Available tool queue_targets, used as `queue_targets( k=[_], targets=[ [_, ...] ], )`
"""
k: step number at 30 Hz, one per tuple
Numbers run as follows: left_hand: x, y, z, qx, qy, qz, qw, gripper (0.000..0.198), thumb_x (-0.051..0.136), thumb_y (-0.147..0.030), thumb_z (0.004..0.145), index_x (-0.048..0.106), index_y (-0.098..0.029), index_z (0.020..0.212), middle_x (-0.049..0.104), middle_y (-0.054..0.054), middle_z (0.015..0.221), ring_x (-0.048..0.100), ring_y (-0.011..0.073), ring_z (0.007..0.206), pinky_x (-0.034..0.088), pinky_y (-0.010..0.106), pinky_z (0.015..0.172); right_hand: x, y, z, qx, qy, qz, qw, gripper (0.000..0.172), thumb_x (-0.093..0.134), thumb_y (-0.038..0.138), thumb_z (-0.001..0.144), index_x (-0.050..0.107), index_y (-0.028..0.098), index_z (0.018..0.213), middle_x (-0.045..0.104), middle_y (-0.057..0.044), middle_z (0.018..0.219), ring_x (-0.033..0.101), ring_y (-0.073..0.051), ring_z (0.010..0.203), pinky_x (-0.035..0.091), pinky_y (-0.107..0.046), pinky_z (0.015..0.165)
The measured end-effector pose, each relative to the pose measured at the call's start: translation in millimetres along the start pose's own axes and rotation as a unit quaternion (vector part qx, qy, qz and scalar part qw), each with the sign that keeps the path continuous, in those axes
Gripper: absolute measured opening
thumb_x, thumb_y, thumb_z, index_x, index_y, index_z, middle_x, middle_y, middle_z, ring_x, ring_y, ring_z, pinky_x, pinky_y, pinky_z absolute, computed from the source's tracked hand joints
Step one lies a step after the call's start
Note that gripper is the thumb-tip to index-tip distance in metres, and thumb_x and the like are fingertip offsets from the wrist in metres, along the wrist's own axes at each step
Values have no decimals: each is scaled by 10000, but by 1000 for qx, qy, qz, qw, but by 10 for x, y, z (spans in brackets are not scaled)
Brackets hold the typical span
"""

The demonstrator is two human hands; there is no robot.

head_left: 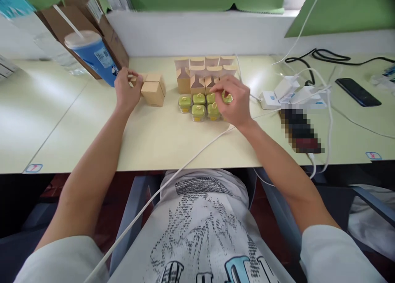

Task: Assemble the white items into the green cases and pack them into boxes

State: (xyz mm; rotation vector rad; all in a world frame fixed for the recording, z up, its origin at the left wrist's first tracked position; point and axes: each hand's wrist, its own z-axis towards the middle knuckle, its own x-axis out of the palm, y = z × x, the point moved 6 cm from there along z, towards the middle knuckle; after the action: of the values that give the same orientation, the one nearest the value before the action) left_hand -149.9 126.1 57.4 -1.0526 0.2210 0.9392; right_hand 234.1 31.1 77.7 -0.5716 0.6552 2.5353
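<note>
My left hand [127, 88] is closed on a small brown cardboard box at the left end of a cluster of closed boxes [153, 94]; the hand hides most of that box. My right hand [233, 98] hovers over the right side of a group of small clear jars with green lids [198, 112]. Its thumb and forefinger are curled close together, and whatever is between them cannot be made out. Behind the jars stand several brown boxes with raised flaps [184, 83], open at the top. My right hand partly covers the jars and boxes on that side.
A blue cup with a straw [97, 58] leans near a large cardboard carton [115, 44] at the back left. A white power strip [270, 100], a dark phone [358, 92] and another blurred-out device [300, 130] lie right. A white cable [185, 164] crosses the table's front edge.
</note>
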Motion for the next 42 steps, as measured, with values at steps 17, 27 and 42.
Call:
queue_targets(
  k=[17, 27, 42],
  targets=[
    [227, -1116, -656, 207, 143, 54, 966, 211, 627, -425, 1088, 728, -241, 1100, 731, 101, 1114, 713, 315, 1145, 584, 540, 1088, 363, 228, -133, 22, 195, -30, 980, 288, 510, 275, 1173, 769, 263, 1046, 732, -139, 1166, 624, -352, 1129, 531, -604, 999],
    [711, -1510, -496, 262, 253, 103, 925, 354, 503, -361, 1130, 828, -249, 1213, 712, 163, 1218, 724, 289, 1042, 495, 330, 675, 84, 320, -298, -73, 52, -18, 996, 177, 636, 247, 1089, 685, 342, 1230, 834, -100, 1164, 787, -304, 943, 574, -481, 739],
    [873, -1568, -337, 168, 215, -6, 962, 421, 615, -178, 1007, 524, -208, 1418, 769, 145, 1160, 711, 207, 664, 520, 334, 576, -282, -143, -121, 60, -188, 15, 980, 145, 552, 265, 1103, 577, 335, 1228, 839, -158, 1296, 864, -332, 1103, 740, -529, 770]
  ],
)
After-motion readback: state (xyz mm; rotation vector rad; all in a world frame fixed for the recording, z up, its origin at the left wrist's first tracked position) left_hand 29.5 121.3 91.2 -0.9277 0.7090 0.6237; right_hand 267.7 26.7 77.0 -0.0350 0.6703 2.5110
